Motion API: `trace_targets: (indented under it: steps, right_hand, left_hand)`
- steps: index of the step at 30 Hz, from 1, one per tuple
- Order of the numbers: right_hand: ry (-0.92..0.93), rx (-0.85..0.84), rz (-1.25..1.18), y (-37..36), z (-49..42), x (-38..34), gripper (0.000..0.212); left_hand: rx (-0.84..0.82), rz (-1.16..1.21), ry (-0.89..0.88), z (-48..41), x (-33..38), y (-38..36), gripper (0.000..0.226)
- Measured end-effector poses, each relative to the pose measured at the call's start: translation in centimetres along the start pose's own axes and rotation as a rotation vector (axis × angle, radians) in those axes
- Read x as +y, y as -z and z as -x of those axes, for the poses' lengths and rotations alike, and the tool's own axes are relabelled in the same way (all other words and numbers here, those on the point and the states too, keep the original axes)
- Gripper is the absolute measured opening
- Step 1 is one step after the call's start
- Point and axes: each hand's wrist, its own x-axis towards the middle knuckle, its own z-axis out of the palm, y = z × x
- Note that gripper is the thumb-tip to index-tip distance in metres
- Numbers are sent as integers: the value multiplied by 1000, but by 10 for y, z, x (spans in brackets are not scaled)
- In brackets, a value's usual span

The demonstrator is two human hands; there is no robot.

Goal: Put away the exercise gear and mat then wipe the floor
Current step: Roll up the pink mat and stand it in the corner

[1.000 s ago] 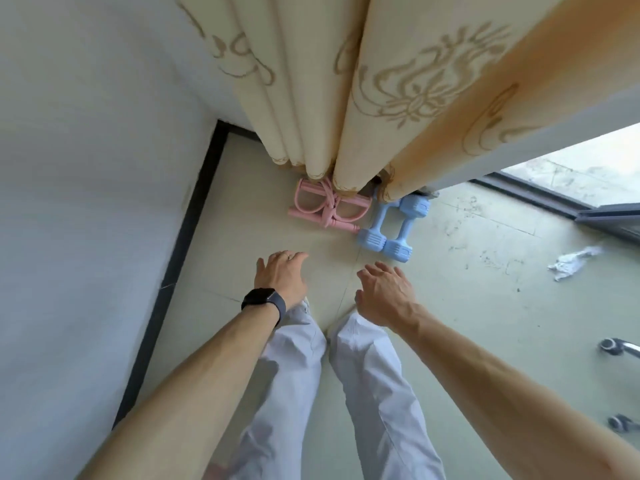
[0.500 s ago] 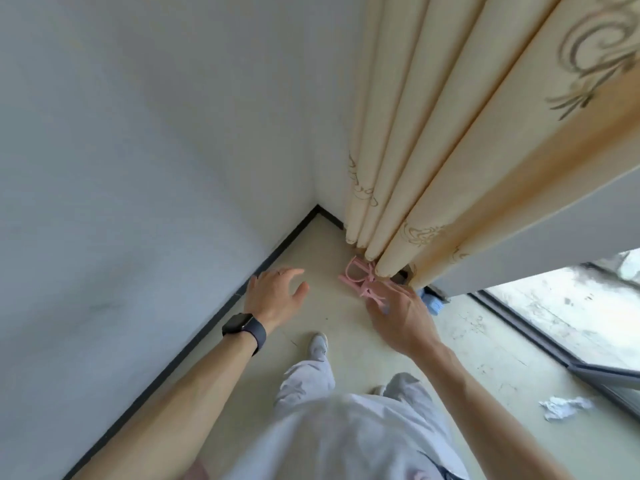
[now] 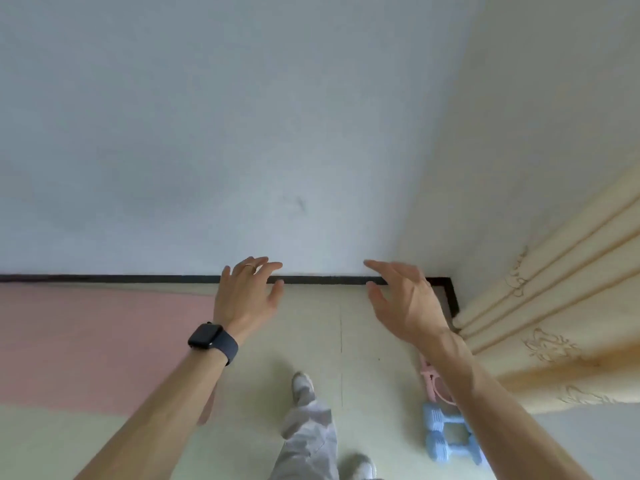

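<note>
Both my hands out in front, holding nothing

My left hand (image 3: 246, 296) and right hand (image 3: 405, 303) hang apart, fingers loosely spread; the pink mat (image 3: 97, 344) lies left, blue dumbbells (image 3: 446, 436) and pink pedal puller (image 3: 434, 384) by the curtain (image 3: 554, 337).

You have no text, label, brand or number to read here. Your watch (image 3: 204, 336) shows a dark, blank face, and the curtain (image 3: 554, 306) carries only scroll ornament, not letters.

Our forearms (image 3: 166, 403) are bare — a dark watch (image 3: 205, 336) on the left wrist, a thin ring (image 3: 250, 268) on the left hand (image 3: 247, 296), pale grey trousers (image 3: 308, 431), light shoes (image 3: 300, 381).
</note>
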Motion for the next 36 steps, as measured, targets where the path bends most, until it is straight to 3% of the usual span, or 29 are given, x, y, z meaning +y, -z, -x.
trace_targets:
  steps: [6, 12, 17, 26, 36]
  right_hand:
    - [431, -159, -16, -51, 20, -155, 37]
    - [772, -244, -52, -110, 82, -327, 51]
    - [951, -278, -94, -175, 157, -455, 37]
    - [1102, -366, -187, -277, 264, -650, 38]
    - [1150, -425, -204, -407, 273, -829, 40]
  left_hand:
    - [189, -74, 311, 126, -120, 74, 39]
    - [328, -119, 610, 282, -242, 134, 36]
    - [415, -115, 789, 425, -344, 166, 37]
    - [486, -131, 989, 616, -505, 224, 40]
    - [517, -79, 1057, 663, -699, 249, 41]
